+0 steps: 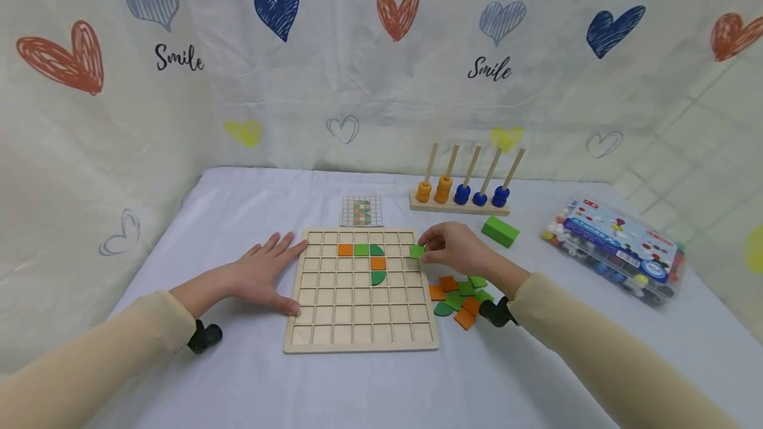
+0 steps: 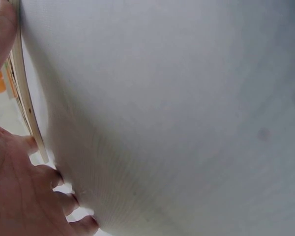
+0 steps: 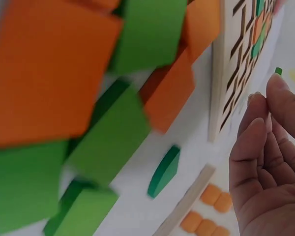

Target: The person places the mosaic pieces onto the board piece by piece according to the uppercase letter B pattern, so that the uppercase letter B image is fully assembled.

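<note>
A wooden grid board (image 1: 334,315) lies on the white-covered table. In its cells sit an orange square tile (image 1: 346,250), a green square tile (image 1: 361,250), a dark green rounded tile (image 1: 377,249), another orange square (image 1: 378,263) and another dark green rounded tile (image 1: 378,277). My left hand (image 1: 259,273) is spread out, thumb and index fingertip at the board's left edge. Between thumb and fingers, my right hand (image 1: 456,249) pinches a light green square tile (image 1: 417,252) over the board's right edge. Only a bit of that tile shows in the right wrist view.
Loose orange and green tiles (image 1: 457,300) are heaped right of the board. Behind it lies a small pattern card (image 1: 361,211). Further back stand a bead-peg rack (image 1: 465,206) and a green block (image 1: 500,232). A plastic box (image 1: 616,247) of colourful pieces is at far right.
</note>
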Demonstrator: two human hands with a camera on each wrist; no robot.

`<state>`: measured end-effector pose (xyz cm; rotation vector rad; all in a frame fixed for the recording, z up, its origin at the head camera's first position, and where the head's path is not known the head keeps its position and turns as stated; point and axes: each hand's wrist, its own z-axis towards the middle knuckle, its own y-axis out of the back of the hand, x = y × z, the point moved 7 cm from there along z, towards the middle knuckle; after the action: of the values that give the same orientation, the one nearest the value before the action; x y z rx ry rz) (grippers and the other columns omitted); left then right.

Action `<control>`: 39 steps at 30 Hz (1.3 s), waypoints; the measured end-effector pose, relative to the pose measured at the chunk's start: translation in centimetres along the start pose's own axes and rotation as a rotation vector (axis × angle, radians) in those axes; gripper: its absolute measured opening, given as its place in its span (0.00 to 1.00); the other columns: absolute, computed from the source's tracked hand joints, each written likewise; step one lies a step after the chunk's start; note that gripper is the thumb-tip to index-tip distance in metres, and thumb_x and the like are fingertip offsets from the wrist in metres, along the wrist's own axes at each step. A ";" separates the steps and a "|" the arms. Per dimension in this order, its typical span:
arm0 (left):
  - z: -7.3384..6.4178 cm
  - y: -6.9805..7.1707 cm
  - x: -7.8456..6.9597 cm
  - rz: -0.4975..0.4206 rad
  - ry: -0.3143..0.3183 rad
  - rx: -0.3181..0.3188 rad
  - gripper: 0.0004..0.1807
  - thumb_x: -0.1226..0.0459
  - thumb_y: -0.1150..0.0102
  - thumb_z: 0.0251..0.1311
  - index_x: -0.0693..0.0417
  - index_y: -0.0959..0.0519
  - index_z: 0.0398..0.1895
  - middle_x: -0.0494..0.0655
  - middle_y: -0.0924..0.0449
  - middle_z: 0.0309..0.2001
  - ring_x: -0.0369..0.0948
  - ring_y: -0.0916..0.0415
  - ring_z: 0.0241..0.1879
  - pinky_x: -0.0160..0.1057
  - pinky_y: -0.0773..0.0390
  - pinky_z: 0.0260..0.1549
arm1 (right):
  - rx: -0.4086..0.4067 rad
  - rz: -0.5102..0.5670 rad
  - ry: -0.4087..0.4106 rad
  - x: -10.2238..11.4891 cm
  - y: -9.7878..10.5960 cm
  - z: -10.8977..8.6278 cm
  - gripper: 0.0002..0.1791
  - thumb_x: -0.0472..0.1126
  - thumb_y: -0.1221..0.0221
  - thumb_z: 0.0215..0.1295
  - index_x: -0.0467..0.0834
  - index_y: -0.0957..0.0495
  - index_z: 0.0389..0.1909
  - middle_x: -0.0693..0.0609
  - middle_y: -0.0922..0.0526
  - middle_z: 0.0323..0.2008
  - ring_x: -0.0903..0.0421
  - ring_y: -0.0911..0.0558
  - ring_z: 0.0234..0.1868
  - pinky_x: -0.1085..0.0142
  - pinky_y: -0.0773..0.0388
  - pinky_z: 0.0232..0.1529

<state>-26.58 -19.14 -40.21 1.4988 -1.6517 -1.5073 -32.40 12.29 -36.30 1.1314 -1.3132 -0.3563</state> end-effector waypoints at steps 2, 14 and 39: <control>0.1 0.0 -0.1 -0.002 -0.004 0.000 0.70 0.31 0.30 0.46 0.54 0.56 0.84 0.67 0.64 0.82 0.69 0.68 0.80 0.76 0.58 0.71 | 0.004 0.007 0.002 0.8 -0.5 0.4 0.13 0.37 0.31 0.65 0.37 0.16 0.48 0.48 0.14 0.37 0.56 0.19 0.38 0.62 0.17 0.46; 0.1 -0.1 -0.1 0.013 0.001 -0.003 0.70 0.30 0.29 0.46 0.54 0.55 0.83 0.67 0.63 0.82 0.69 0.68 0.80 0.76 0.57 0.72 | 0.062 -0.028 0.064 6.2 -4.4 3.1 0.11 0.39 0.28 0.61 0.40 0.14 0.43 0.52 0.12 0.34 0.60 0.19 0.34 0.66 0.19 0.42; 0.4 -0.3 0.4 0.029 0.001 -0.015 0.70 0.30 0.29 0.45 0.54 0.54 0.83 0.67 0.62 0.82 0.69 0.67 0.80 0.76 0.55 0.71 | 0.092 -0.088 0.108 9.8 -7.0 4.9 0.09 0.38 0.26 0.59 0.40 0.13 0.39 0.51 0.12 0.34 0.60 0.19 0.34 0.69 0.20 0.38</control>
<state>-26.91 -19.30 -40.67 1.4608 -1.6508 -1.5002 -31.30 -0.64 -37.04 1.2716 -1.1978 -0.2976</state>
